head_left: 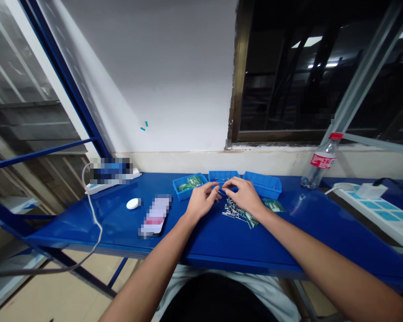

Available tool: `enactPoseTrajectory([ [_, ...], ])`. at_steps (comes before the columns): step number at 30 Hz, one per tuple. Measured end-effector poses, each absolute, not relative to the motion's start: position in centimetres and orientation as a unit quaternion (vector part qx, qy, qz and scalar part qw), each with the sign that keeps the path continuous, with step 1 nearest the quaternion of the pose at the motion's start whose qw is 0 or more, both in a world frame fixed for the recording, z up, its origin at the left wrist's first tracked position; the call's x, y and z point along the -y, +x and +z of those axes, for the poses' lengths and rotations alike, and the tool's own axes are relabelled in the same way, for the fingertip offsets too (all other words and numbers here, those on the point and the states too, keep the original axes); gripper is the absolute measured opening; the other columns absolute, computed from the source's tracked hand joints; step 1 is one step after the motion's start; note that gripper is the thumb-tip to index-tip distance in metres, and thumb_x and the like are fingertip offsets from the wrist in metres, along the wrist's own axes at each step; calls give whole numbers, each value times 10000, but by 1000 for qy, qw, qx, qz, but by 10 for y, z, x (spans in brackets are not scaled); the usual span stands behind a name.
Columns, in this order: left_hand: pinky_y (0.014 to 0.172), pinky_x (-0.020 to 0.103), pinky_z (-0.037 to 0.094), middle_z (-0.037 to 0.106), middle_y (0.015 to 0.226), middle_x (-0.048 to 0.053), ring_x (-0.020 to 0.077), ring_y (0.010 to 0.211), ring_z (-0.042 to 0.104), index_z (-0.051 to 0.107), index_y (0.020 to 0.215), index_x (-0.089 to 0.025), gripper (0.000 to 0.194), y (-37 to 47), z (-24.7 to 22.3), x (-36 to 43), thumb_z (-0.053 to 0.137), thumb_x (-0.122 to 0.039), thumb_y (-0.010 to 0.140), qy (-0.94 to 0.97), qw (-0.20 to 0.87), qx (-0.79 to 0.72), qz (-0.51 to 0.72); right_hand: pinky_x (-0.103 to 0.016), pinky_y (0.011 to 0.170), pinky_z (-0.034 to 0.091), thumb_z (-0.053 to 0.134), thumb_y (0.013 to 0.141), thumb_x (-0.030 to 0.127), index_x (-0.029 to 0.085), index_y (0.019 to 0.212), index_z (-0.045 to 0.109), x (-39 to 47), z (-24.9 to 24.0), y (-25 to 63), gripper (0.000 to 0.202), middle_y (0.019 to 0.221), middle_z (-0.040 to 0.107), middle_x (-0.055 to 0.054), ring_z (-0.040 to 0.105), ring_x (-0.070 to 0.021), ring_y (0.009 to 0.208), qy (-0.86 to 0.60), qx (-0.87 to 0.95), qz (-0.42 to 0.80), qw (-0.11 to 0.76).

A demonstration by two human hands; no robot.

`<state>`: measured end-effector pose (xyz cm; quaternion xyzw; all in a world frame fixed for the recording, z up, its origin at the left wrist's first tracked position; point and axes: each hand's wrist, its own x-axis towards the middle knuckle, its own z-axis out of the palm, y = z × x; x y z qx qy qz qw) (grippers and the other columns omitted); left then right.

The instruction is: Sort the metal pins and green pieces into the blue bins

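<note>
My left hand (203, 199) has its fingers curled around a small thin metal piece near the middle of the blue table (121, 228). Beside it, my right hand (242, 193) is closed at the fingertips; what it pinches is too small to name. Under and beside my right hand lies a pile of metal pins (233, 210), with green-marked plastic bags (273, 205) at its right. Behind the hands stand three blue trays: the left tray (180, 193) holds green-marked bags, while the middle tray (224, 173) and right tray (272, 191) hold small metal pieces.
A phone (155, 217) and a white oval object (132, 204) lie on the left. The red-capped bottle (323, 160) stands behind at the right, near a white power strip (386, 217). A cable (96, 219) hangs over the left table edge.
</note>
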<state>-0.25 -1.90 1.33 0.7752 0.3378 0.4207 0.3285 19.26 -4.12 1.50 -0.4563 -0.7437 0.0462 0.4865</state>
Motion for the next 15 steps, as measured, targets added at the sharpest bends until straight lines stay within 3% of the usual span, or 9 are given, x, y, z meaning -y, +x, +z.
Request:
enactPoseTrajectory([
  [3, 802, 317, 595, 800, 977, 62, 237, 874, 761, 745, 1198, -186, 434, -1, 14, 20, 540, -500, 980, 772, 380, -302, 410, -326, 805, 509, 665, 868, 165, 232, 888, 733, 48, 17, 190, 98, 903, 745, -21, 685, -208, 855, -447, 734, 48, 509],
  [6, 830, 330, 594, 803, 980, 55, 246, 881, 754, 801, 1062, -178, 429, -1, 16, 18, 553, -515, 967, 767, 386, -305, 412, -353, 852, 508, 662, 877, 153, 237, 876, 725, 52, 17, 187, 105, 914, 745, -27, 681, -223, 895, -423, 753, 33, 503],
  [11, 867, 357, 598, 793, 1067, 94, 252, 904, 759, 776, 1112, -159, 383, -4, 13, 9, 742, -433, 847, 697, 460, -318, 448, -399, 942, 499, 657, 893, 145, 242, 890, 716, 53, 17, 183, 114, 978, 745, -38, 667, -236, 979, -390, 779, 14, 490],
  [15, 880, 350, 590, 792, 1025, 128, 253, 957, 756, 740, 1073, -131, 356, -4, 11, 5, 782, -375, 817, 673, 483, -306, 469, -394, 934, 511, 679, 893, 189, 246, 910, 731, 52, 16, 182, 79, 982, 756, -31, 685, -227, 972, -407, 764, 39, 499],
])
